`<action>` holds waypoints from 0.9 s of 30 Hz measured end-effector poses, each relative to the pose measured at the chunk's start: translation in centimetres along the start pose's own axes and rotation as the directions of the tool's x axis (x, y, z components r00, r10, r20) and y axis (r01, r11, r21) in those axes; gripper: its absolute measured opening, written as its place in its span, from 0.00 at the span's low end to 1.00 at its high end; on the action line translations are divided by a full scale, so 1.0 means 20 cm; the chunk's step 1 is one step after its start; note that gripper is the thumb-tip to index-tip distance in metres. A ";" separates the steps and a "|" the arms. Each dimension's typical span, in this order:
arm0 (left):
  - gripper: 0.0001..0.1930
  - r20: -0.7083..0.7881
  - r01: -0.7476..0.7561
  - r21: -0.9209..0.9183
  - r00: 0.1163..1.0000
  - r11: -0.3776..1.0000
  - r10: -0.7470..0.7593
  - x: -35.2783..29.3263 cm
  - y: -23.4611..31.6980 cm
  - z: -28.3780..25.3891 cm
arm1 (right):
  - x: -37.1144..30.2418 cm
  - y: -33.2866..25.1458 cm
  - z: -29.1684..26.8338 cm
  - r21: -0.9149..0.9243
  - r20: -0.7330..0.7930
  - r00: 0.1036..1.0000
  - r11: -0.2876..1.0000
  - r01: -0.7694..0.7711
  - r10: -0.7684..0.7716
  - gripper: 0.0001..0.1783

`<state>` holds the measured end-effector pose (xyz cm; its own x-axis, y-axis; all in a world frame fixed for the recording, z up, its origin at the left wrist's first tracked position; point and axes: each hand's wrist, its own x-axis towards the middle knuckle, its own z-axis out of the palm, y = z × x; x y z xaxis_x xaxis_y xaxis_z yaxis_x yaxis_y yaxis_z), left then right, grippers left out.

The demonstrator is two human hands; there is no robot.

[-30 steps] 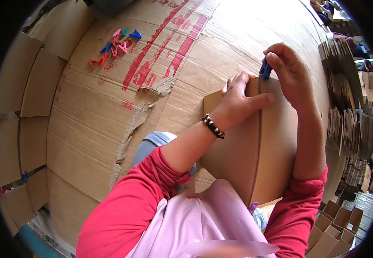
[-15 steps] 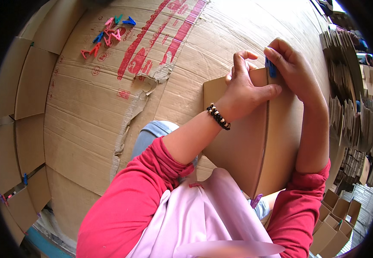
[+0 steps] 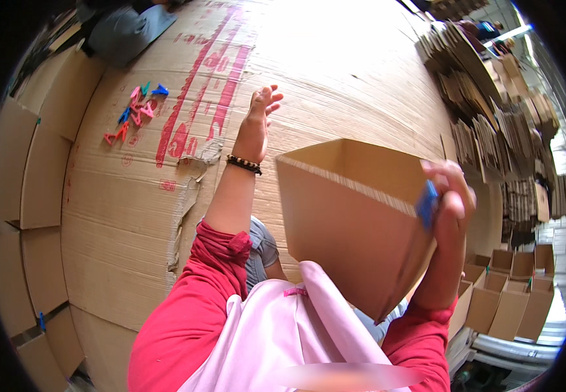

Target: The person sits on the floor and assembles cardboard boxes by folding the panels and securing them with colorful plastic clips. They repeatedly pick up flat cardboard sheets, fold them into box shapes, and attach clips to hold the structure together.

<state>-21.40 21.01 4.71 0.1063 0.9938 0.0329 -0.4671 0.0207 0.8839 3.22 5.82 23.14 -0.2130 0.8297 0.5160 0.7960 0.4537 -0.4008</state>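
An open-topped brown cardboard box (image 3: 355,222) stands tilted over my lap, its hollow inside facing away from me. A blue clothespin (image 3: 427,204) is clipped at the box's upper right corner. My right hand (image 3: 454,196) closes round that corner beside the clothespin, its fingers slightly blurred. My left hand (image 3: 261,121) is off the box, raised to its left with fingers stretched out and nothing in them. Beyond it, at the far left, a loose cluster of red, pink, blue and green clothespins (image 3: 137,112) lies on the flattened cardboard.
Printed cardboard sheeting (image 3: 116,242) with a torn edge covers the work surface. Cardboard boxes (image 3: 43,261) are stacked along the left. At the right are bundles of flat cardboard (image 3: 469,140) and open boxes (image 3: 508,294). Grey clothing (image 3: 129,32) shows at the far upper left.
My left hand has let go of the box and swung left. The box has turned in my right hand, so its open inside now shows. My view has shifted a little.
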 end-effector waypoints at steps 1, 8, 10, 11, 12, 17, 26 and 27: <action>0.43 0.091 0.084 -0.046 0.993 0.995 -0.079 -0.02 0.00 0.02 | -0.10 -0.02 -0.08 0.058 -0.025 0.988 0.986 0.156 -0.155 0.49; 0.32 0.588 0.542 -0.626 0.800 0.561 -0.117 -0.39 -0.15 0.38 | -0.77 -0.36 -0.55 0.081 -0.338 0.852 0.890 0.449 -0.399 0.46; 0.30 0.524 0.528 -0.774 0.844 0.348 -0.116 -0.53 -0.22 0.44 | -0.92 -0.38 -0.60 0.092 -0.419 0.831 0.894 0.439 -0.365 0.44; 0.29 0.482 0.501 -0.815 0.865 0.291 -0.138 -0.61 -0.25 0.46 | -0.98 -0.35 -0.61 0.061 -0.542 0.778 0.909 0.413 -0.317 0.43; 0.29 0.426 0.461 -0.815 0.887 0.351 -0.176 -0.68 -0.25 0.44 | -1.01 -0.27 -0.59 0.114 -0.776 0.578 0.845 0.523 -0.252 0.44; 0.29 0.147 0.223 -0.670 0.975 0.708 -0.167 -0.89 0.02 0.33 | -1.15 -0.09 -0.40 0.753 -0.627 0.543 0.614 0.238 0.558 0.44; 0.30 0.248 -0.252 -0.193 0.923 0.948 0.296 -1.00 0.30 0.51 | -1.23 -0.07 -0.24 0.875 -0.468 0.607 0.431 0.220 0.642 0.44; 0.30 0.259 -0.290 -0.174 0.909 0.941 0.328 -1.00 0.30 0.52 | -1.25 -0.08 -0.24 0.877 -0.465 0.615 0.429 0.217 0.637 0.44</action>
<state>-17.30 0.19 14.19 0.1707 0.8814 0.4404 -0.6235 -0.2494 0.7409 10.10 -17.15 14.55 0.6397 0.6480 0.4134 -0.2012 0.6603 -0.7236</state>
